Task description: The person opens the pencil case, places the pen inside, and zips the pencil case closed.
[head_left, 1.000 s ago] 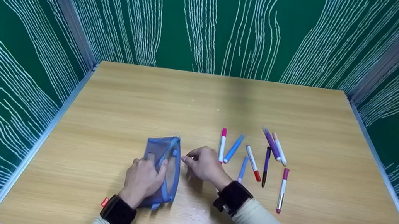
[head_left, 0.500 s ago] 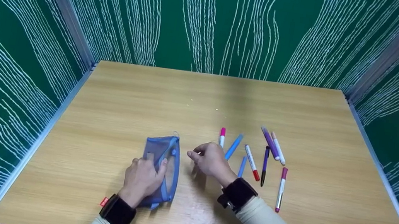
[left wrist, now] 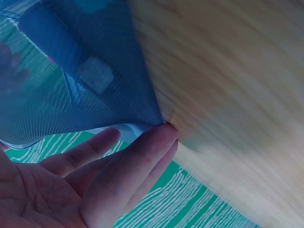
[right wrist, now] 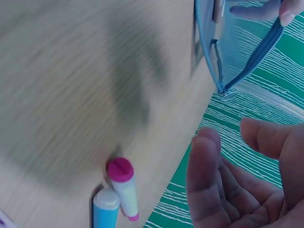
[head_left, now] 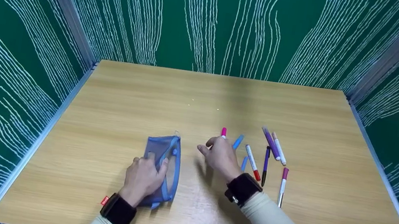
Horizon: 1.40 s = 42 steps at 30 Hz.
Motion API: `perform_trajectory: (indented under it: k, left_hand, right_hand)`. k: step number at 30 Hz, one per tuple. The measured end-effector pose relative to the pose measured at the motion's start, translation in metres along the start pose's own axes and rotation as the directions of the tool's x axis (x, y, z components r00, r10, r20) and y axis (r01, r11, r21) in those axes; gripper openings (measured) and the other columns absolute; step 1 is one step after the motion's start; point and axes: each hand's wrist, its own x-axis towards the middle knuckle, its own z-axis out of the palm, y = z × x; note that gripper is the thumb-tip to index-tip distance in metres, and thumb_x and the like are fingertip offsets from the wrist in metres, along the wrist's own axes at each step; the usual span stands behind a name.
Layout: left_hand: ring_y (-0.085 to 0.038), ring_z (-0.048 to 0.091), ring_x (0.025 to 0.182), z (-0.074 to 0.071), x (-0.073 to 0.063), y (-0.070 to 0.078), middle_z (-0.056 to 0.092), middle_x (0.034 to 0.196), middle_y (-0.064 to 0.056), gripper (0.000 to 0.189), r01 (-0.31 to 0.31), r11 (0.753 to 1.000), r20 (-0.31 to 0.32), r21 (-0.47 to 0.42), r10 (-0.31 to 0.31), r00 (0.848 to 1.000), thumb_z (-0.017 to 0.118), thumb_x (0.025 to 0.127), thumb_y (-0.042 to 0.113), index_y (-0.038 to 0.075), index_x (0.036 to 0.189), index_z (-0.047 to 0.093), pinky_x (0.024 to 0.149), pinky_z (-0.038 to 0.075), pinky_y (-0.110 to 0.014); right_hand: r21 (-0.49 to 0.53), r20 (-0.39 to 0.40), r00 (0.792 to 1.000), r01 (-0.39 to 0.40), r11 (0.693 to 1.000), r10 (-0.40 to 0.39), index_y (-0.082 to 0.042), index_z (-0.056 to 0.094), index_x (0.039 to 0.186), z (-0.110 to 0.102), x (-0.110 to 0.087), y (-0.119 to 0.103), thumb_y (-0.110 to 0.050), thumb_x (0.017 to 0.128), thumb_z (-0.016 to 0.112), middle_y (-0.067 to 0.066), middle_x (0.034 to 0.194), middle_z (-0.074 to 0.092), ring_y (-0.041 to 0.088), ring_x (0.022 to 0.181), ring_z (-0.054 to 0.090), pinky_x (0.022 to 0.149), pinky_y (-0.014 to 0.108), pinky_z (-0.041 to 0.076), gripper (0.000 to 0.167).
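Observation:
A blue mesh pencil case [head_left: 158,147] lies left of the middle of the table, its zipped mouth parted toward the right. My left hand [head_left: 143,178] holds it, with the thumb at the zip edge and a finger showing through the mesh. In the left wrist view, fingertips [left wrist: 166,133] touch the mesh corner. My right hand [head_left: 221,156] hovers between the case and the markers, thumb and fingers apart and holding nothing. It partly covers a pink-capped marker [head_left: 224,132] and a blue marker [head_left: 238,141] in the head view.
Farther right lie a second blue marker [head_left: 244,163], a red-capped marker [head_left: 253,162], a dark purple pen [head_left: 265,164], a purple marker [head_left: 270,142], a pale-capped marker [head_left: 279,148] and a magenta-capped marker [head_left: 283,182]. Green, white-streaked panels [head_left: 189,20] enclose the table [head_left: 139,95].
My right hand has moved away from the pencil case, rightward and slightly up toward the markers, and now covers more of the pink-capped and blue ones. The left hand and case have stayed put.

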Motion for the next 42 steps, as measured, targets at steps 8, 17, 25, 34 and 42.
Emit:
perform_trajectory:
  k: [8, 17, 25, 34, 42]
  left_hand:
    - [-0.038, 0.065, 0.085, -0.002, 0.001, 0.0, 0.069, 0.09, -0.023, 0.061, 0.004, 1.0, 0.012, 0.001, -0.004, 1.0, 0.046, 0.103, 0.051, -0.006, 0.114, 0.064, 0.062, 0.056, -0.05]
    - [-0.038, 0.065, 0.088, -0.001, 0.001, 0.0, 0.069, 0.095, -0.023, 0.064, 0.015, 1.0, 0.031, -0.001, -0.015, 0.999, 0.045, 0.103, 0.052, -0.007, 0.119, 0.063, 0.065, 0.056, -0.05]
    - [-0.036, 0.064, 0.086, 0.001, 0.0, 0.001, 0.069, 0.095, -0.023, 0.063, 0.021, 1.0, 0.038, -0.002, -0.021, 0.999, 0.045, 0.103, 0.053, -0.005, 0.116, 0.064, 0.065, 0.056, -0.048]
    - [-0.036, 0.064, 0.086, 0.001, 0.0, 0.0, 0.069, 0.094, -0.023, 0.062, 0.011, 1.0, 0.031, 0.012, -0.011, 0.999, 0.044, 0.103, 0.052, -0.005, 0.115, 0.066, 0.064, 0.056, -0.049]
    - [-0.039, 0.065, 0.092, 0.001, 0.0, 0.0, 0.07, 0.1, -0.025, 0.066, 0.023, 1.0, 0.043, 0.016, -0.024, 0.999, 0.044, 0.103, 0.053, -0.006, 0.125, 0.063, 0.068, 0.057, -0.05]
  right_hand:
    - [-0.158, -0.051, 0.998, -0.04, 0.987, 0.032, -0.005, 0.077, 0.101, -0.009, 0.009, 0.003, -0.037, 0.091, 0.078, 0.014, 0.1, 0.076, 0.027, 0.083, 0.07, 0.074, 0.042, 0.057, 0.034]
    - [-0.317, -0.081, 0.996, -0.048, 0.947, 0.024, -0.01, 0.064, 0.066, -0.008, 0.02, 0.01, -0.038, 0.091, 0.077, 0.006, 0.066, 0.065, 0.021, 0.055, 0.061, 0.05, 0.034, 0.049, 0.04]
    - [-0.435, -0.162, 0.987, -0.067, 0.898, -0.005, -0.004, 0.066, 0.077, -0.002, 0.027, 0.022, -0.031, 0.087, 0.08, 0.016, 0.082, 0.071, 0.031, 0.072, 0.068, 0.058, 0.045, 0.055, 0.033]
    - [-0.458, -0.149, 0.989, -0.066, 0.886, -0.003, -0.004, 0.063, 0.071, -0.002, 0.031, 0.032, -0.02, 0.088, 0.076, 0.023, 0.083, 0.072, 0.036, 0.077, 0.073, 0.066, 0.046, 0.06, 0.027]
    - [-0.418, -0.14, 0.989, -0.097, 0.903, 0.042, 0.001, 0.067, 0.082, 0.0, 0.033, 0.033, -0.009, 0.087, 0.069, 0.027, 0.094, 0.072, 0.037, 0.079, 0.072, 0.067, 0.046, 0.06, 0.011]
